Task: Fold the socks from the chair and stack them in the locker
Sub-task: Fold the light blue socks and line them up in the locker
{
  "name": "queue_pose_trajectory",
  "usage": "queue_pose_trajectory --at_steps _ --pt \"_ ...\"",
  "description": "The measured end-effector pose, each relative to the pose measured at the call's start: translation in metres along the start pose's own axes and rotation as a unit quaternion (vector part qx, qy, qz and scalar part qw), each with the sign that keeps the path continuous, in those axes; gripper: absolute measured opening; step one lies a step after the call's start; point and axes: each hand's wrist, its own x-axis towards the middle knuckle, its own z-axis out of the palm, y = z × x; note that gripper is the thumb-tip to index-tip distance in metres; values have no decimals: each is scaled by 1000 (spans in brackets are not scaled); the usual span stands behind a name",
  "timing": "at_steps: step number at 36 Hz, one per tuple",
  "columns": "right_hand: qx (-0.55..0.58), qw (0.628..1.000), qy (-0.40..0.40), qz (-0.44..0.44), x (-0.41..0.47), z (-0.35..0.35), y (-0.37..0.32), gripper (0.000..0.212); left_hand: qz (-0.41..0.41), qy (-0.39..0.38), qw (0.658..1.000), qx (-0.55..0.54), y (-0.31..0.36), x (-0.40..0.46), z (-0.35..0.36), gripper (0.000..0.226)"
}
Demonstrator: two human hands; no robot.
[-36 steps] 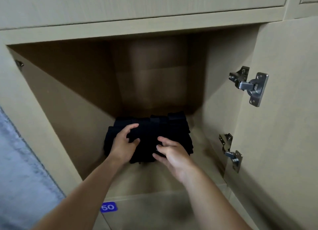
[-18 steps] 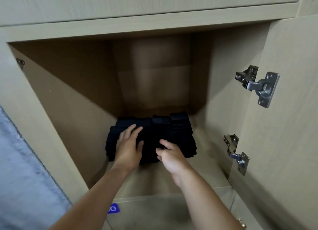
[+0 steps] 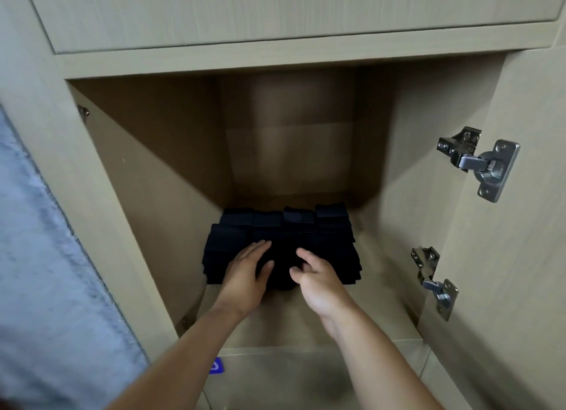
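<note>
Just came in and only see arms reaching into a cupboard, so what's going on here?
A person is putting folded dark navy socks into an open beige wooden locker. The socks sit in rows of stacks on the locker floor, toward the back. The left hand lies flat with straight fingers on the front stack, while the right hand, fingers curled, touches the front edge of the socks beside it. The locker door stands open on the right, on two metal hinges.
</note>
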Motion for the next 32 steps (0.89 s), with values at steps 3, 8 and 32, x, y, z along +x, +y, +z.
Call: queue_pose_trajectory --at_steps 3,8,32 --pt "-38 998 14 -42 -6 0 -3 54 17 20 1000 -17 6 -12 -13 52" --pt "-92 990 9 -102 -19 4 -4 56 45 41 998 -27 12 -41 -36 53" --pt "-196 918 -237 -250 -130 140 -10 57 -32 122 990 59 -28 -259 -170 47"
